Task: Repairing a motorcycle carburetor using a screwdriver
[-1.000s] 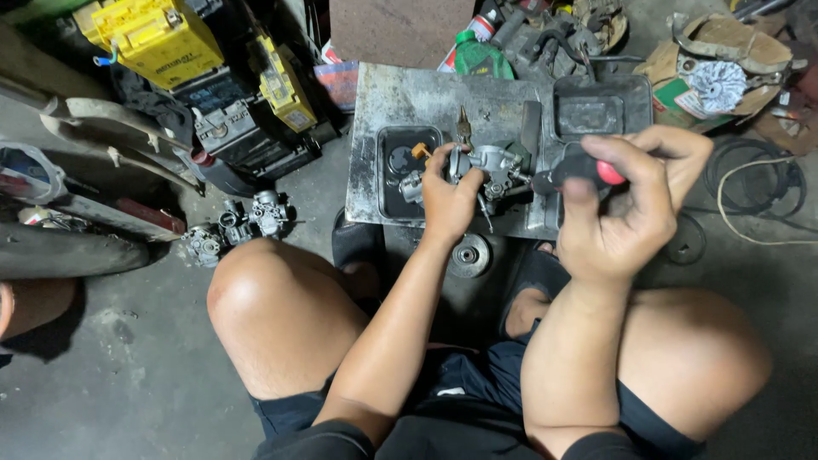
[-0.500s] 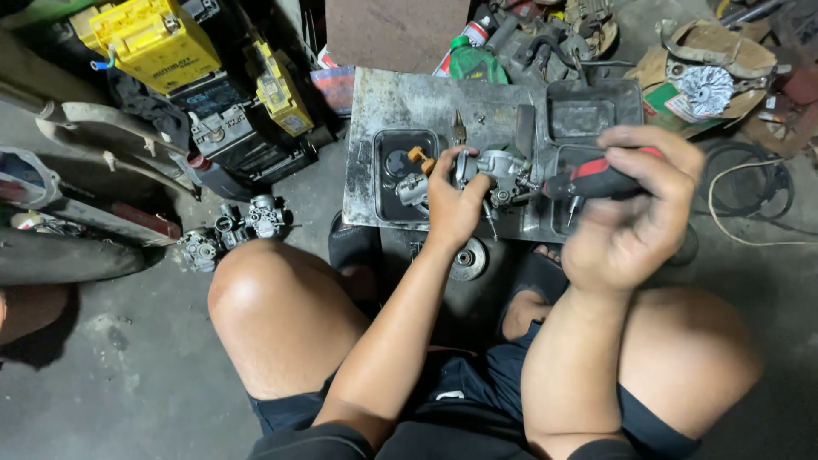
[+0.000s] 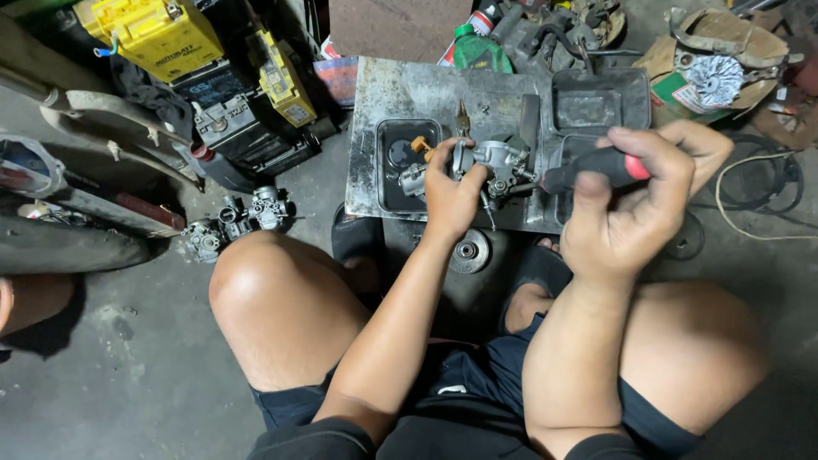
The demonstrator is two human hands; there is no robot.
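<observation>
Carburetor point(image 3: 498, 162) on metal tray point(image 3: 400, 94), gripped by left hand point(image 3: 452, 192); right hand point(image 3: 639, 204) holds screwdriver point(image 3: 596, 169), shaft lying leftward, tip apparently touching it

Hands on carburetor point(image 3: 494, 163); screwdriver point(image 3: 596, 169)

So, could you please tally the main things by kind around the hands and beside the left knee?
Carburetors: 2, one under the left hand at, one on the floor
Screwdrivers: 1, in the right hand
Yellow batteries: 2
Black trays: 2
Total: 7
</observation>
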